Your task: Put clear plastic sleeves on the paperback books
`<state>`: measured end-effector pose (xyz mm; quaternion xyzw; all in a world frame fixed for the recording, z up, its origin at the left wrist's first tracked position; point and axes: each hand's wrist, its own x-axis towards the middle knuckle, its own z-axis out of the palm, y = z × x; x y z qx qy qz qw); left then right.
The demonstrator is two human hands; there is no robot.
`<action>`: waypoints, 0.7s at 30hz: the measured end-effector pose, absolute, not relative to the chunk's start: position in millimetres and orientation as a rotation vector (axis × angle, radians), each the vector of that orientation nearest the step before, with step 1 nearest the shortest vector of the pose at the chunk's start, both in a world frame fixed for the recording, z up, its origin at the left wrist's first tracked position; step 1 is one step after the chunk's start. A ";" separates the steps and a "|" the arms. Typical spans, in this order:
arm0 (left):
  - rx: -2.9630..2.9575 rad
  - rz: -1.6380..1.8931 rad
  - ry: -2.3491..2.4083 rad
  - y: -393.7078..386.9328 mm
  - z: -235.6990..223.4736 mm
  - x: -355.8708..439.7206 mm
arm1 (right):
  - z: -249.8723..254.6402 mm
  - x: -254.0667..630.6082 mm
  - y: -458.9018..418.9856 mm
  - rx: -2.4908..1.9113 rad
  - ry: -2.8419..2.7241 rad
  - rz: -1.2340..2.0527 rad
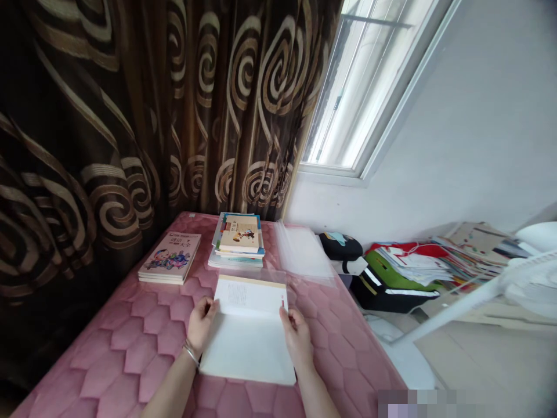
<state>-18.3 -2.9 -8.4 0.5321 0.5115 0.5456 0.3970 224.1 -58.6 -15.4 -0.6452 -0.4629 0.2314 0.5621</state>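
An open book lies on the pink quilted surface in front of me, its pages facing up. Its far part shows a block of small print and a small red mark near the right edge. A strip of clear plastic sticks out past the book's far edge. My left hand, with a bracelet at the wrist, is closed on the left edge near the fold. At the opposite edge my right hand is closed too, thumb on top. The fingers beneath are partly hidden.
Farther back lie a stack of picture-covered books, a pile of pink-covered books at left, and clear plastic sheets at right. A patterned curtain borders the back. Right of the bed stand a white fan and a green-black bag.
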 end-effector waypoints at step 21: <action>1.414 1.346 1.470 -5.2 0.4 -13.9 | -20.0 226.9 -57.0 -1.559 -1.131 0.422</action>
